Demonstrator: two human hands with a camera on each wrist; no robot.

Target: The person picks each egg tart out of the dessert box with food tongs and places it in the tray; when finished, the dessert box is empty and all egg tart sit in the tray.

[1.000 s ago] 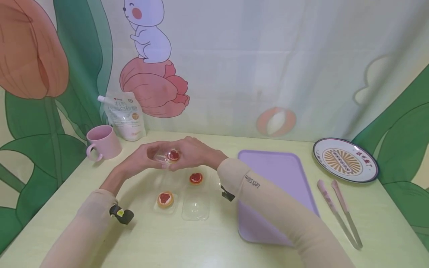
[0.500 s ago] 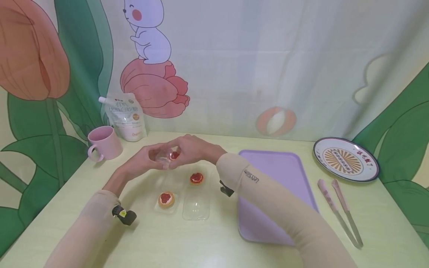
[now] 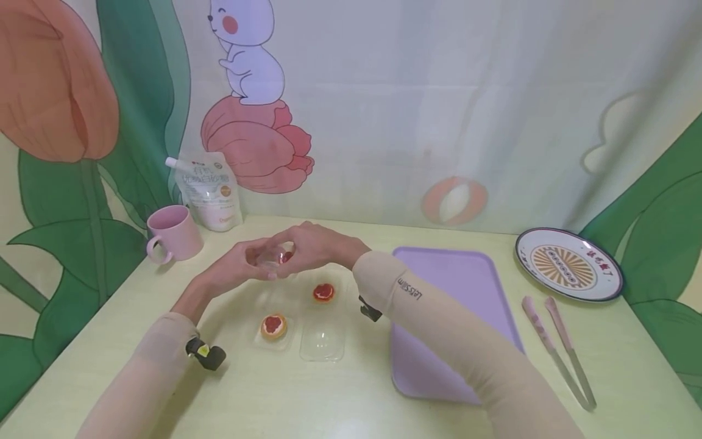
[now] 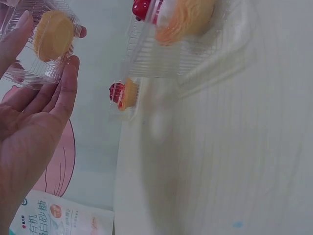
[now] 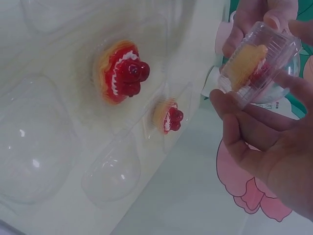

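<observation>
Above the far part of the table, my left hand (image 3: pixel 237 266) and right hand (image 3: pixel 317 246) together hold a small clear plastic box (image 5: pixel 266 54). In it sits a tart (image 5: pixel 244 63) with a pale crust and red topping; in the head view the right hand hides most of it. Fingers of both hands grip the box's edges, and a rounded clear dome shows at its far side in the right wrist view. Below the hands, one tart (image 3: pixel 273 327) rests in a clear base, and another tart (image 3: pixel 323 292) sits in an opened clear box with its domed lid (image 3: pixel 322 341) towards me.
A lilac tray (image 3: pixel 439 378) lies right of the boxes. Beyond it are a patterned plate (image 3: pixel 526 259) and tongs (image 3: pixel 560 347) with pink handles. At the back left stand a pink mug (image 3: pixel 177 235) and a white spouted pouch (image 3: pixel 211 198), before a printed curtain (image 3: pixel 373 110).
Both hands stay nearly in place with the box. The box has turned slightly, and the right fingers now cover more of the tart inside. The head view has shifted a little.
</observation>
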